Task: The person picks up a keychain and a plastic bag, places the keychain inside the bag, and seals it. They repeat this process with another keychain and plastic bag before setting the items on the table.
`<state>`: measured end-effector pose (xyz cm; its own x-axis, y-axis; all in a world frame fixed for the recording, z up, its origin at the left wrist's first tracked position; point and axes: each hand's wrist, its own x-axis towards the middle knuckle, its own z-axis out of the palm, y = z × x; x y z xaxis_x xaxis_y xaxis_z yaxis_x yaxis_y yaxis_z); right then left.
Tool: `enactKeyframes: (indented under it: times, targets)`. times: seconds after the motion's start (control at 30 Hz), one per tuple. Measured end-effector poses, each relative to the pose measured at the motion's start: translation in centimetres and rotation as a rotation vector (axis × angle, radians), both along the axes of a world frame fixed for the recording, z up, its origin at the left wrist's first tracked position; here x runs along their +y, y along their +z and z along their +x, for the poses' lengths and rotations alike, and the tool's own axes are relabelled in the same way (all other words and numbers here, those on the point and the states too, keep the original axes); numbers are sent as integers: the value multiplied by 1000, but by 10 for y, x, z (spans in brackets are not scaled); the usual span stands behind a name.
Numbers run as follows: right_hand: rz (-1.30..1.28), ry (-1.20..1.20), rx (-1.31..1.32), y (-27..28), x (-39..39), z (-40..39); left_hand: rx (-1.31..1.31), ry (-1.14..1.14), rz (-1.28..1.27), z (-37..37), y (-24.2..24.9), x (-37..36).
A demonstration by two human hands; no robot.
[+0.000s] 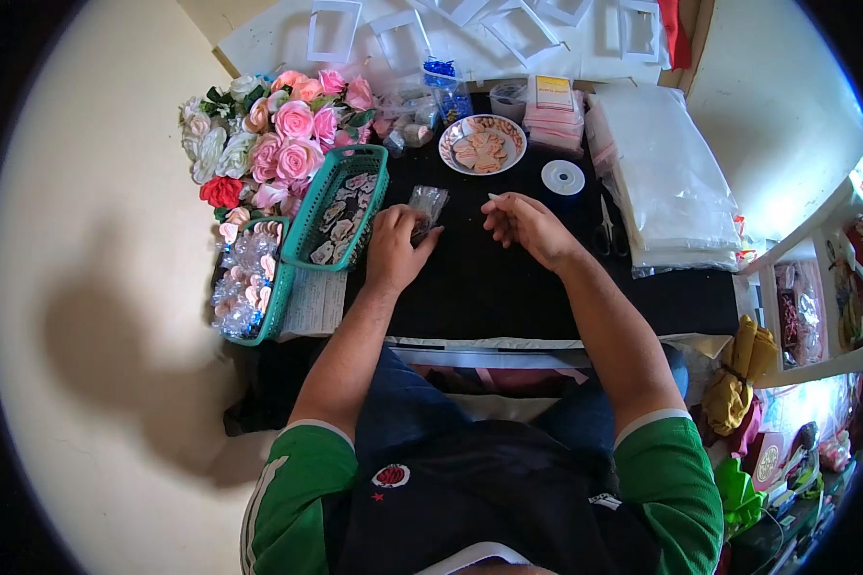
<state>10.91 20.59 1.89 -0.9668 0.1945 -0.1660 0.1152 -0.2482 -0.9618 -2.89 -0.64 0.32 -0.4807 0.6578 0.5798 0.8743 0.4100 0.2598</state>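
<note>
My left hand [401, 251] rests on the black table cover, its fingers bent over the near end of a small clear plastic packet [430, 201]. To the right, my right hand [532, 228] is raised slightly with its fingers curled in. A tiny whitish bit shows at its fingertips, too small to name. Beside my left hand stands a green basket [304, 222] with several small flat decorated pieces in it. Ahead of both hands is a patterned bowl [446, 161] holding peach-coloured pieces.
A white ribbon spool [563, 178], black scissors [604, 230] and stacked clear plastic bags [671, 172] lie to the right. Artificial flowers [292, 129] and a second green basket [280, 305] with wrapped pieces are at left. White frames [401, 38] stand behind.
</note>
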Motion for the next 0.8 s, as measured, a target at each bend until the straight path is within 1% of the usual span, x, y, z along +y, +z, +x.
enactKeyframes:
  times: [0.1, 0.17, 0.3, 0.37, 0.43, 0.47, 0.53, 0.57, 0.6, 0.63, 0.67, 0.73, 0.8]
  targets:
    - [0, -2, 31, -7, 3, 1, -47, -3, -11, -1, -1, 1]
    - [200, -14, -22, -1, -6, 1, -61, 12, -17, 1, -1, 1]
    - [370, -21, 82, -2, -21, 10, -51, 24, -1, 5, 4, 1]
    - [417, -32, 99, 9, -17, 26, -60, 1, 23, 8, 9, -1]
    - [736, -189, 227, 40, -12, 56, -113, 19, 6, 10, 9, -2]
    - [846, -271, 187, 51, -2, 68, -121, 7, 18, 9, 8, -2]
    - [1103, -510, 171, 48, 37, 90, -78, 17, 10, 7, 5, -3]
    - [1193, -631, 98, 41, 61, 100, 7, -29, 57, 3, 0, -4]
    - [1236, -657, 86, 33, 87, 115, 3, -34, 69, 3, -1, -5]
    - [1376, -731, 11, 27, 105, 128, -31, -32, 72, 4, 0, -4]
    - [1400, -751, -123, 26, 112, 140, -66, -28, 73, 4, 0, -4]
    - [1493, -711, -231, 24, 118, 153, -49, -39, 91, 3, 0, -4]
    - [1530, -725, -231, 18, 118, 154, -27, -46, 99, 5, 0, -5]
